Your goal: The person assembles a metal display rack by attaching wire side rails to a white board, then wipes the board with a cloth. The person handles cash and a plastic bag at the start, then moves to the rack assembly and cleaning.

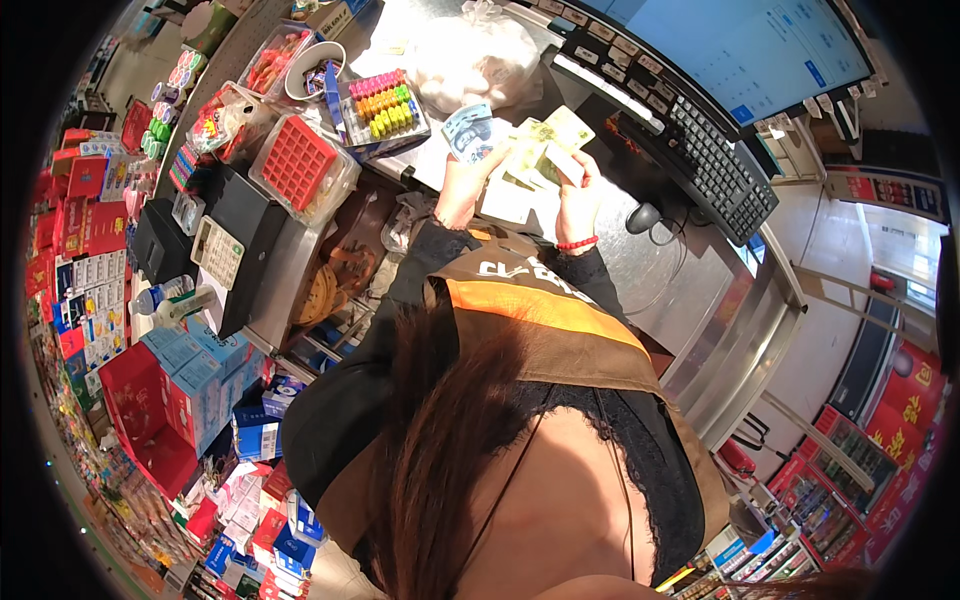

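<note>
My left hand (462,182) holds a bluish banknote (468,130) fanned up and away from the rest. My right hand (580,190), a red bead bracelet on its wrist, grips a stack of greenish banknotes (540,148) just beside it. Both hands are raised over a steel counter (660,270), close together, with the notes overlapping between them. My forearms in dark sleeves and an orange-and-brown vest fill the view below.
A black keyboard (722,165), a mouse (643,216) and a large screen (760,45) lie to the right. A white plastic bag (470,55), a tray of coloured items (385,105), a red grid box (298,160) and a card terminal (218,250) sit left. Boxed goods crowd the lower left.
</note>
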The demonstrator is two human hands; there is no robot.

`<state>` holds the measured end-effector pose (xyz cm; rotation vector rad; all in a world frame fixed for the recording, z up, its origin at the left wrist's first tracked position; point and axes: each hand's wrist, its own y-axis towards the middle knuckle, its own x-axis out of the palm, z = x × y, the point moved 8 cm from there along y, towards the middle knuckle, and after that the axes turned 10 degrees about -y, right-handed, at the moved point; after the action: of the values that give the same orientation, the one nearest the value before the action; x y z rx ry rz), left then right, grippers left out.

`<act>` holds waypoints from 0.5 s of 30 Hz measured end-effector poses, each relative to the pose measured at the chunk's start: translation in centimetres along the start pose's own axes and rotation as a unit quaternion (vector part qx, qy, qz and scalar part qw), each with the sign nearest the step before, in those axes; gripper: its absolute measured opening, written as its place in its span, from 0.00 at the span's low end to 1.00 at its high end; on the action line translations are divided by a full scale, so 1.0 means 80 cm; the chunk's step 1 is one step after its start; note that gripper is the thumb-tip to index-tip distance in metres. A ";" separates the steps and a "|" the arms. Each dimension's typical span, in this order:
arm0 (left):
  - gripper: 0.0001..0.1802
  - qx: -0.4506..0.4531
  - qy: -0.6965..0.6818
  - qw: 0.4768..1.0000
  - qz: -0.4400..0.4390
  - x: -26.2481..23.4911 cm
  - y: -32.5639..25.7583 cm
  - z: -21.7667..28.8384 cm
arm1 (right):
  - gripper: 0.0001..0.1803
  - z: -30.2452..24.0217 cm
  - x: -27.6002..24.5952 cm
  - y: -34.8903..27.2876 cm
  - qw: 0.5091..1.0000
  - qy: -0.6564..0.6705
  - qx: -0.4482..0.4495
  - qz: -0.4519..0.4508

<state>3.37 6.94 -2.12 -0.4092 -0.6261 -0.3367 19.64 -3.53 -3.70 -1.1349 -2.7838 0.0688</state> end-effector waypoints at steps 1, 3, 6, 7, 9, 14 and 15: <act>0.19 -0.004 0.007 1.000 0.004 -0.002 0.001 -0.001 | 0.16 -0.004 0.001 0.000 1.000 0.003 -0.006 -0.006; 0.18 0.015 0.032 0.999 0.011 -0.017 0.003 0.016 | 0.17 -0.003 0.027 -0.005 0.999 0.029 0.003 -0.035; 0.18 0.050 0.028 0.998 0.017 -0.014 0.001 0.022 | 0.17 -0.009 0.037 -0.013 0.994 0.004 0.026 -0.102; 0.18 0.052 0.020 0.998 0.020 -0.013 0.000 0.023 | 0.17 -0.015 0.042 -0.016 0.993 0.004 0.001 -0.114; 0.18 0.058 0.003 0.998 0.024 -0.009 0.001 0.025 | 0.16 -0.011 0.041 -0.014 0.988 -0.071 0.017 -0.137; 0.17 0.077 0.015 0.997 0.004 -0.001 -0.004 0.020 | 0.15 0.002 0.021 -0.008 0.997 -0.015 0.031 -0.072; 0.18 0.055 0.046 0.997 0.006 -0.004 0.000 0.017 | 0.15 0.001 0.018 -0.005 0.998 0.024 0.021 -0.047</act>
<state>2.44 7.59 -1.34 -0.2898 -0.5501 -0.3056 18.35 -2.79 -3.63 -0.9827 -2.7757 0.0891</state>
